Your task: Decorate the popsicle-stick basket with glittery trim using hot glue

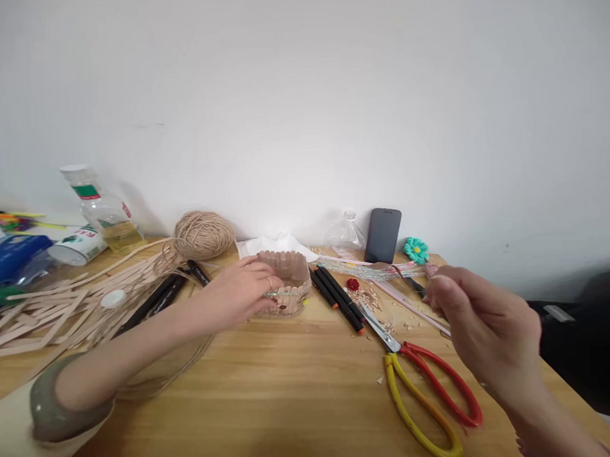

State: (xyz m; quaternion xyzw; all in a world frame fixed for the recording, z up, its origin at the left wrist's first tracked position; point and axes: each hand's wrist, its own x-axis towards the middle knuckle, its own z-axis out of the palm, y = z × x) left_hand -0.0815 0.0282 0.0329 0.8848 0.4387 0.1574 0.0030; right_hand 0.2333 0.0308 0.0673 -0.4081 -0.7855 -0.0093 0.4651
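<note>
- Scanning left to right from the head view; I see a wooden bench (291, 395) against a plain white wall.
- Far left: blue packet (10, 260), a white can lying on its side (78, 245), a clear bottle (104, 212) with yellowish liquid, tilted.
- In front of those: loose pile of flat wooden sticks (48, 311), with a small white cap (113, 299) resting on it.
- Ball of jute twine (204, 235) near the wall; black markers (157, 301) lie just below it.
- Left hand (240, 294): fingers curled onto the near rim of the small stick box (287, 290), touching it and steadying it. Grip looks loose, not a full clamp.
- Stick box sits mid-bench, upright, with a beaded band round its lower edge; white tissue (275, 246) behind it.
- Right of the box: more black markers with orange tips (340, 297), a small red flower (353, 284), wood shavings (370, 298).
- Back row: clear plastic bottle top (346, 235), dark phone (383, 235) leaning on the wall, teal flower (416, 250).
- Scissors (425, 384) with one red and one yellow handle lie flat, blades pointing toward the box.
- Right hand (483, 329): raised above the bench, fingers pinched together on a thin pink strip (412, 309); fingertip contact is blurred, so I can't tell exactly how it's gripped.
- Hands well apart, scissors between them.
</note>
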